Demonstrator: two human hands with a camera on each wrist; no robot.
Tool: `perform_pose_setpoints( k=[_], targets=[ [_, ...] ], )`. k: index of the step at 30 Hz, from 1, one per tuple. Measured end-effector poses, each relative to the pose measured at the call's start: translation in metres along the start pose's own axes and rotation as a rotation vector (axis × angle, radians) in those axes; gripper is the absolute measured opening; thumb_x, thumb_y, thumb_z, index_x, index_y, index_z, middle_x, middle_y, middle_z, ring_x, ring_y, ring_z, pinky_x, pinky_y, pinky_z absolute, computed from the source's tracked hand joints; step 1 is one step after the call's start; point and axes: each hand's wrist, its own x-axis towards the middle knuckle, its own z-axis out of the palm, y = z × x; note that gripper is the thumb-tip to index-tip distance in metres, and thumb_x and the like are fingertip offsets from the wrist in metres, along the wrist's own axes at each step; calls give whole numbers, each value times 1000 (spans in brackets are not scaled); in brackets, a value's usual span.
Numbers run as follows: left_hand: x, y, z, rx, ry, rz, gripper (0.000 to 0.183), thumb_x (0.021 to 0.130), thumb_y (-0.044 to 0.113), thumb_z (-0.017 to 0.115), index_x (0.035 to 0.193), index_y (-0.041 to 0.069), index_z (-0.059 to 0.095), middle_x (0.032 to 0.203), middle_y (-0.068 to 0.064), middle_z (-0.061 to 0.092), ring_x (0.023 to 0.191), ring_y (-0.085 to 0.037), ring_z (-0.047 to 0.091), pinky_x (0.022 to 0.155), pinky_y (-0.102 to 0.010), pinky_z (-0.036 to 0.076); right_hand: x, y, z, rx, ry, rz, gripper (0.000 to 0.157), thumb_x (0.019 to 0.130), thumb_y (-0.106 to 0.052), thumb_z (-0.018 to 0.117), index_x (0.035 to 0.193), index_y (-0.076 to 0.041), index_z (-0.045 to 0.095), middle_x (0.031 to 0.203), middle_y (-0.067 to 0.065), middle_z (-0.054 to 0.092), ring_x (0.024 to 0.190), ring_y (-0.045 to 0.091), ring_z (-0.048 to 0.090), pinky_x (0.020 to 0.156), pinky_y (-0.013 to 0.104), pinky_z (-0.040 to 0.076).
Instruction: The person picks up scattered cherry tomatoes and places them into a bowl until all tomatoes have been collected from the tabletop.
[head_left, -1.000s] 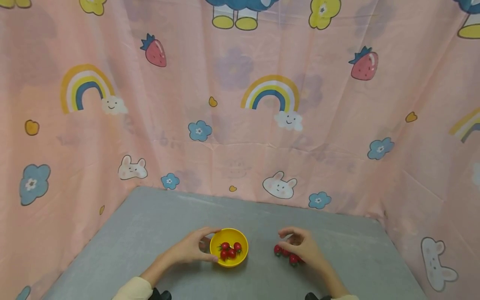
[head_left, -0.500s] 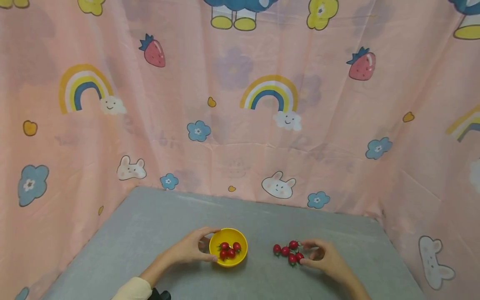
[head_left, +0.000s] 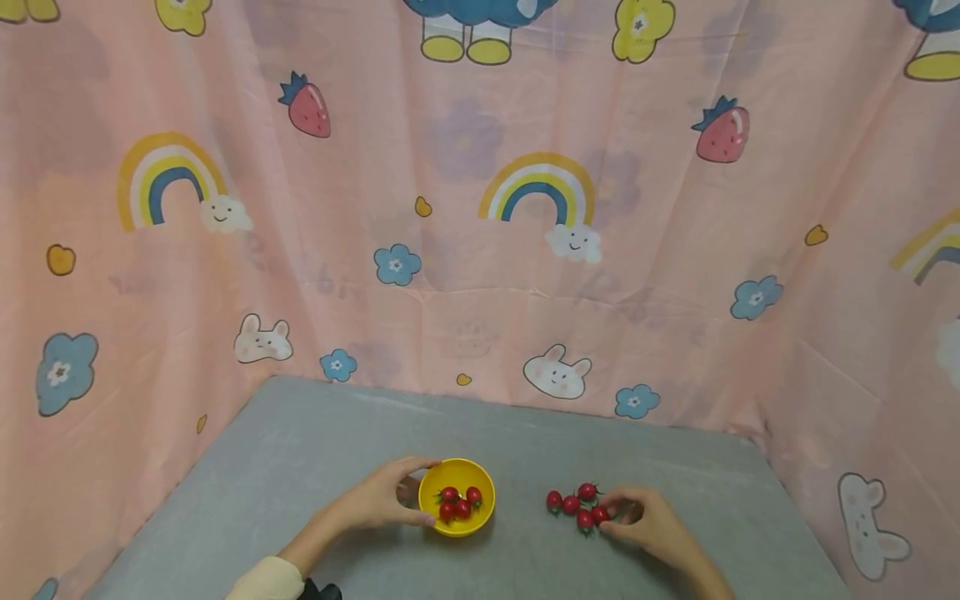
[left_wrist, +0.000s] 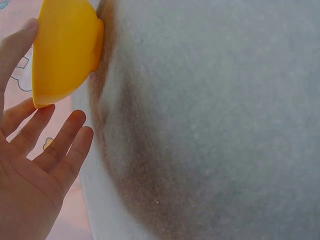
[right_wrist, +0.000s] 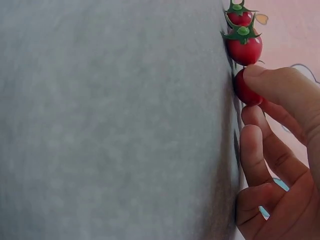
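My left hand holds a small yellow bowl by its left side, thumb and index finger at the rim. In the left wrist view the bowl stands on the grey surface and the other fingers are spread below it. Several red cherry tomatoes with green stems lie inside. To the right, my right hand pinches a cherry tomato between thumb and fingers at the right edge of a small cluster. Beside it sits another tomato with a green calyx; more of the cluster, such as the leftmost tomato, lie close by.
A grey tabletop carries everything, with a gap between bowl and cluster. Behind and along both sides hangs a pink curtain printed with rainbows, strawberries and rabbits. A pale sleeve covers the left forearm.
My right hand has moved right, from over the tomato cluster to its right edge, and now pinches the tomato there. The left hand and bowl have stayed in place.
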Motion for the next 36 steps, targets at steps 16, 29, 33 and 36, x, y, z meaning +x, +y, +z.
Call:
perform_pose_setpoints(
  k=[16, 29, 33, 36],
  targets=[
    [0, 1, 0, 2, 1, -10, 74, 85, 26, 85, 148, 11, 51, 144, -8, 53, 111, -23, 62, 91, -34, 55, -2, 2, -1, 49, 31, -12, 24, 90, -11, 79, 110, 0, 72, 94, 8, 68, 70, 16, 61, 62, 28, 53],
    [0, 2, 0, -15, -2, -17, 74, 85, 25, 85, 148, 10, 51, 144, -9, 53, 111, -24, 62, 91, -34, 54, -11, 1, -7, 93, 108, 21, 30, 94, -12, 75, 117, 5, 69, 105, 15, 70, 83, 19, 67, 70, 31, 57],
    [0, 2, 0, -18, -1, -15, 73, 86, 24, 85, 148, 10, 50, 143, -9, 53, 110, -23, 62, 91, -34, 54, -11, -3, -7, 122, 128, 53, 32, 94, -12, 75, 119, 7, 68, 105, 17, 69, 80, 25, 68, 67, 34, 58],
    [1, 3, 0, -20, 0, -10, 73, 86, 24, 85, 148, 9, 50, 143, -10, 53, 111, -24, 62, 91, -34, 54, -10, -4, -8, 121, 147, 61, 33, 93, -13, 76, 119, 6, 68, 105, 16, 69, 80, 26, 69, 65, 35, 58]
  ],
)
